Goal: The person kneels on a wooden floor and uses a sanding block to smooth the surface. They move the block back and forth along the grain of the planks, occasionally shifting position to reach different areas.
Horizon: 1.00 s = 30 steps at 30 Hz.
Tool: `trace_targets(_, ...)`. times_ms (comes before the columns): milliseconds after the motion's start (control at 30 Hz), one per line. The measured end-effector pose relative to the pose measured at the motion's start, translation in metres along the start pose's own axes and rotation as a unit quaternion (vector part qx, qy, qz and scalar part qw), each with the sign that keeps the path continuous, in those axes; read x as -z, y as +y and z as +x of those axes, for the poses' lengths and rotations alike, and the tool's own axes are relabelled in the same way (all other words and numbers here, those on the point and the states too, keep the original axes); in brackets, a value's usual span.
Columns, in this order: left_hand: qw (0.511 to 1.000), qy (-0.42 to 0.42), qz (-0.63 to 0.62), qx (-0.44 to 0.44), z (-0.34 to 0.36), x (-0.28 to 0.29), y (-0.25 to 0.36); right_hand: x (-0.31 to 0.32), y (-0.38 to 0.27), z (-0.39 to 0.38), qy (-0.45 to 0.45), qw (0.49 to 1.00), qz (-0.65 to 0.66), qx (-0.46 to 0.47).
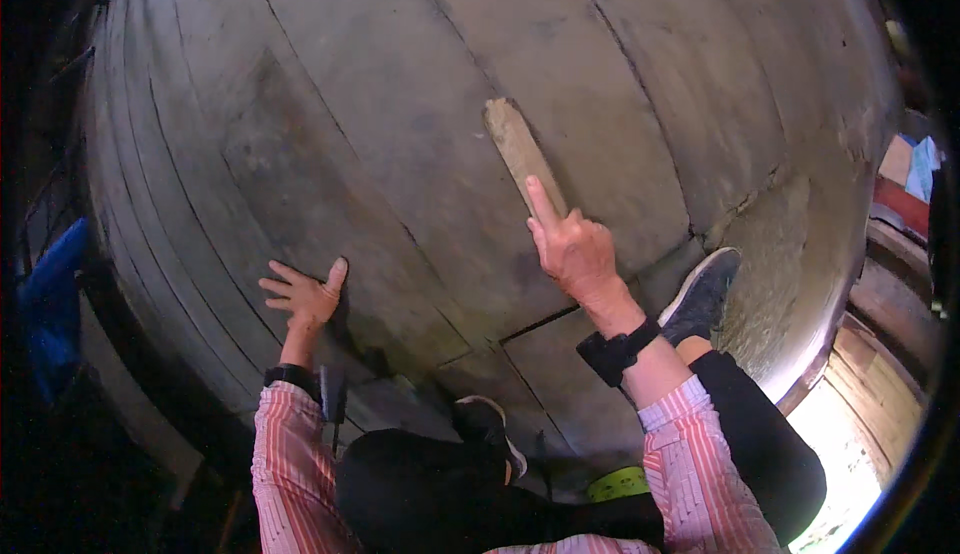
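My right hand grips one end of a flat, narrow, grey-brown bar with a rounded tip. The index finger lies stretched along the bar, and the other fingers are curled under it. Its far end points forward and slightly left over the grey planks; whether it touches them I cannot tell. To the left, my left hand is spread with fingers apart and holds nothing. It is over or on the planks, near their left side. Each wrist wears a black band, the right one with a dark block.
My dark shoes rest on the boards at centre and right. A dark gap edges one board. A yellow-green object sits by my legs. Blue material hangs at left; stacked wood stands at right beside a bright patch.
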<state>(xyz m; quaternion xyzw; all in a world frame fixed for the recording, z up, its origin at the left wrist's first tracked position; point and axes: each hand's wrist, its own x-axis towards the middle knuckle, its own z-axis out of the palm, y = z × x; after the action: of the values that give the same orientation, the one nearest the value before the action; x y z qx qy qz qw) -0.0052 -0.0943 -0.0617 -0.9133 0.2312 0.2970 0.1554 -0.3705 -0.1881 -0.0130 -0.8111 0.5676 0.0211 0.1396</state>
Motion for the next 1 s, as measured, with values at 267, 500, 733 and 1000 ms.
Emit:
trace_targets(267, 0.999, -0.007, 0.019, 0.025, -0.012, -0.002, 0.007, 0.010, -0.019, 0.123, 0.016, 0.999, 0.033, 0.032)
trace_targets(500, 1.000, -0.020, 0.001, 0.023, -0.014, 0.003, 0.012, 0.016, -0.017, 0.157, -0.007, 0.995, 0.083, 0.063)
trace_targets(733, 0.999, -0.015, 0.007, 0.042, -0.015, 0.010, 0.011, 0.007, -0.023, 0.139, 0.040, 0.996, 0.082, -0.026)
trace_targets(1000, 0.999, -0.029, 0.004, 0.034, -0.011, 0.019, 0.004, 0.019, -0.006, -0.007, -0.018, 0.998, 0.040, -0.034)
